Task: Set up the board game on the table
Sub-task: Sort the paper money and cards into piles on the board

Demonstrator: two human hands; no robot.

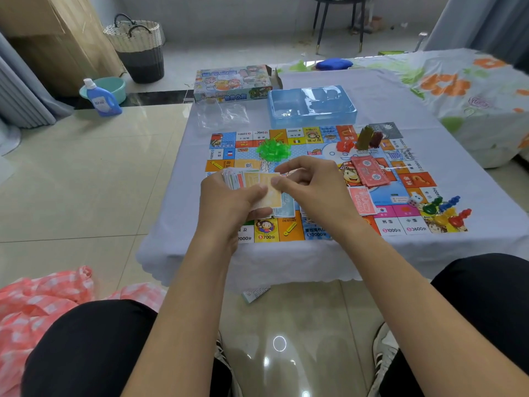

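Note:
A colourful game board (312, 144) lies flat on the cloth-covered table (429, 116). My left hand (226, 207) grips a fanned stack of cards (246, 180) above the board's near left part. My right hand (309, 187) pinches the top orange card (269, 196) of that stack. On the board lie a heap of green houses (270, 149), red houses (345, 146), tall dark pieces (369, 137), pink banknotes (370, 170), a white die (415, 199) and coloured pawns (446, 210).
A blue plastic tray (312, 106), the game box (232, 83) and an empty clear bag (221, 114) sit at the table's far side. A bed with a flowered cover (463, 90) stands right. A detergent bottle (101, 98) and basket (137, 48) stand on the floor left.

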